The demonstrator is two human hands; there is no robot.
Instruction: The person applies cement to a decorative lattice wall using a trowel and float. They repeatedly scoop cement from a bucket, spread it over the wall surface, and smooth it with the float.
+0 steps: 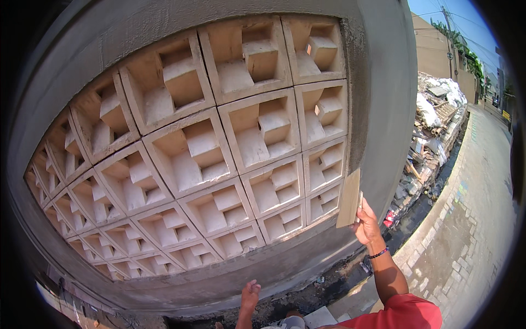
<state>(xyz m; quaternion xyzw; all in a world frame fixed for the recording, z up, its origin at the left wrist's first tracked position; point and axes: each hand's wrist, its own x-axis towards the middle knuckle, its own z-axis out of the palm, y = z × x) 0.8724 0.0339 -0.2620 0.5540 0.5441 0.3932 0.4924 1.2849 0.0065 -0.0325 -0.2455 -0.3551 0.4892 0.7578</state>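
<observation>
My right hand grips a flat, pale, wood-coloured board, its face against the grey plaster strip along the right edge of a panel of cream breeze blocks. The board stands upright at the lower right corner of the panel. Low at the centre, my left hand hangs in front of the grey wall with its fingers curled and nothing visible in them.
A dark drain channel runs along the wall's foot. To the right, a heap of rubble, sacks and wood lines a paved lane, with a utility pole behind. A pale slab lies near my feet.
</observation>
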